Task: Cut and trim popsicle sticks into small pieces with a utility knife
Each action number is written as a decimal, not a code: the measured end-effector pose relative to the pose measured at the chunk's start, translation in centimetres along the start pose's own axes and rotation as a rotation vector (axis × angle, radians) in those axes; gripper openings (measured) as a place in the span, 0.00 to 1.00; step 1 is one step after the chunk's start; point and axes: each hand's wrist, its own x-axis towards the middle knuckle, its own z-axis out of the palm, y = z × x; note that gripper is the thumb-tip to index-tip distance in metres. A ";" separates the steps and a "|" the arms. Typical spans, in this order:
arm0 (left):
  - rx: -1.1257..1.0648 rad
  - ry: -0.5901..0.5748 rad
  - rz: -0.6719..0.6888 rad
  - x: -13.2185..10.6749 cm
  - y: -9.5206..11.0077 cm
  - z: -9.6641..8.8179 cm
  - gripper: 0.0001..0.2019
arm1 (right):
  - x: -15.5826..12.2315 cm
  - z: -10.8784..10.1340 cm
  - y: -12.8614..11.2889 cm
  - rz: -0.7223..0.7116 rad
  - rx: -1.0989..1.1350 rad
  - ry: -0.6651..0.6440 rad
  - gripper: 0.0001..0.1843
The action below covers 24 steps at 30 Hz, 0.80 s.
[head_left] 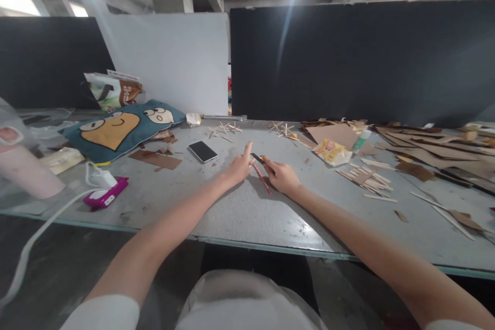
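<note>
Red stick (263,180) lies slanted on the table (247,216) between my hands, its far end toward my open-fingered left hand (240,166), my right hand (284,176) closed on it.

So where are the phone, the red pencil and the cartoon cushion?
phone (202,151), head view, middle of its dark screen.
red pencil (263,180), head view, middle of its red shaft.
cushion (112,131), head view, its orange face patch.
</note>
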 end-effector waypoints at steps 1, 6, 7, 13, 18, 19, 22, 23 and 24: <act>0.004 -0.001 0.001 0.0 0.0 0.1 0.38 | 0.0 0.0 0.0 0.000 -0.002 -0.002 0.26; 0.082 -0.020 0.014 0.0 0.1 -0.1 0.36 | -0.1 0.0 0.0 0.000 -0.004 0.006 0.27; 0.109 -0.025 0.015 -0.1 0.2 -0.2 0.35 | -0.1 0.0 0.0 -0.001 -0.004 0.007 0.27; 0.246 -0.076 -0.015 -0.1 0.9 -0.3 0.36 | -0.1 0.1 0.2 -0.007 -0.008 0.001 0.27; 0.370 -0.131 -0.032 -0.2 1.1 -0.6 0.37 | -0.1 0.1 0.1 0.005 0.004 -0.011 0.26; 0.381 -0.133 -0.039 -0.2 1.2 -0.6 0.37 | -0.1 0.1 0.1 0.006 0.011 -0.016 0.26; 0.379 -0.128 -0.050 -0.1 1.1 -0.6 0.36 | 0.0 0.0 0.1 0.019 0.037 -0.026 0.26; 0.373 -0.127 -0.049 -0.1 1.1 -0.6 0.36 | 0.0 0.0 0.1 0.027 0.048 -0.026 0.26; 0.366 -0.129 -0.045 -0.1 1.1 -0.6 0.36 | 0.0 0.0 0.1 0.035 0.062 -0.025 0.26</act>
